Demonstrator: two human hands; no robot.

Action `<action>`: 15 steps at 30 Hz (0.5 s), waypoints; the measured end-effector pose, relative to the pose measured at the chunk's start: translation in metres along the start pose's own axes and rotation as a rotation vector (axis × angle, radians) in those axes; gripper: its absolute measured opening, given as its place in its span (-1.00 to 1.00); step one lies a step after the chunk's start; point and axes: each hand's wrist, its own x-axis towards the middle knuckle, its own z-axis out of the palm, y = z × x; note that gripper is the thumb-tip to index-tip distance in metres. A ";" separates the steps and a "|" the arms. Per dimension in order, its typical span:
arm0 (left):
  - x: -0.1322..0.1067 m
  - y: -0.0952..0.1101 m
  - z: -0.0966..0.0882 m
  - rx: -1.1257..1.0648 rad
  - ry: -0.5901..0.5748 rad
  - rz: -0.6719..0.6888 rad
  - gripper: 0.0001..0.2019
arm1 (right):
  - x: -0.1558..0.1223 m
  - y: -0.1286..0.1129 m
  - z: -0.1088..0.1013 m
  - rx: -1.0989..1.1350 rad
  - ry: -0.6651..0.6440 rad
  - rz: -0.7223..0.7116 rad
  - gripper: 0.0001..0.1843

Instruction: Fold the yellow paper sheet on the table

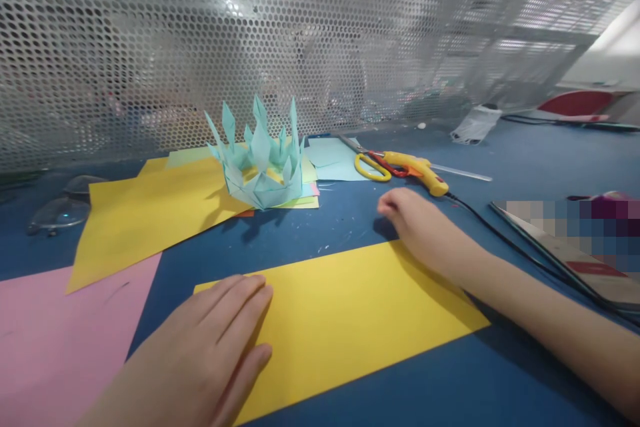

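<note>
We have a yellow sheet (345, 320) lying flat on the blue table (500, 380), directly in front of us. Its long axis runs from near-left to far-right, roughly across our view, with a slight slant.

Left hand (210, 353): it lies palm down on the near-left end of the yellow sheet, fingers extended and together, pointing toward the far right. Its grip is flat and spread; it clasps nothing and only presses on the paper.

Right hand (420, 223): it rests at the far edge of the yellow sheet, near the far-right corner, knuckles up and fingers curled downward. The fingertips are hidden beneath the hand, so we cannot tell whether they pinch the paper edge or merely touch it.

Both hands bear on the same sheet, one at each end of its long axis; the left covers more of the surface, the right sits at the edge.

Surroundings:
- A pink sheet (55, 340) lies just left of the left hand, apart from the yellow sheet.
- A second yellow paper (150, 213) lies farther off, partly over the pink sheet.
- A pale blue folded paper crown (260, 160) stands on a stack of coloured papers beyond.
- Scissors with yellow handles (373, 163) and a yellow glue gun (420, 172) lie just beyond the right hand; its black cable (505, 240) runs along the right forearm.
- A perforated metal screen (300, 27) closes the far side of the table.

Nothing lies on the yellow sheet besides the hands.
</note>
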 end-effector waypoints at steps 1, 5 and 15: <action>0.002 0.000 0.000 0.013 0.002 0.005 -0.60 | 0.002 0.008 -0.006 -0.022 0.051 0.044 -0.79; 0.006 0.001 0.000 0.043 0.012 0.045 -0.60 | 0.006 0.025 -0.030 -0.091 0.225 0.180 -0.75; 0.000 -0.001 0.000 0.023 -0.022 0.044 -0.61 | -0.020 -0.040 0.006 0.053 -0.053 -0.187 -0.86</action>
